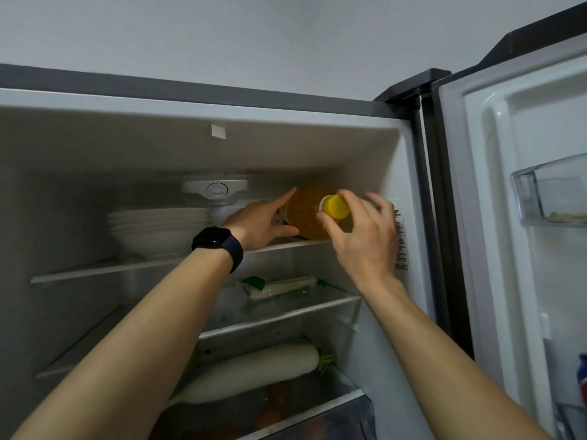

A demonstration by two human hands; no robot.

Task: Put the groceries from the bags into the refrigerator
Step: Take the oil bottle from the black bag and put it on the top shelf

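**Bottle on the top shelf, cap end to the front**

Bottle (305, 217) of yellow liquid is seen on its side at the right end of the top shelf (111, 268) of the refrigerator (190, 103). Its long line runs from front to back, and its yellow cap (336, 207) is turned toward the person. The bottom end is hidden deep inside, so how near it is to the back wall cannot be told.

The cap end is held by the right hand (359, 236), with thumb and fingers curled round it. The left hand (263, 223) is laid flat against the bottle's left side, with straight, spread fingers — nothing is gripped by it. The bottle is kept between the two hands, and both are touching it.

It looks as if the bottle is being slid straight back, so the push would be given from the cap end, with the side steadied so it does not roll. A stack of white bowls (155, 230) is set to the left on the same shelf — near, but apart from the bottle.
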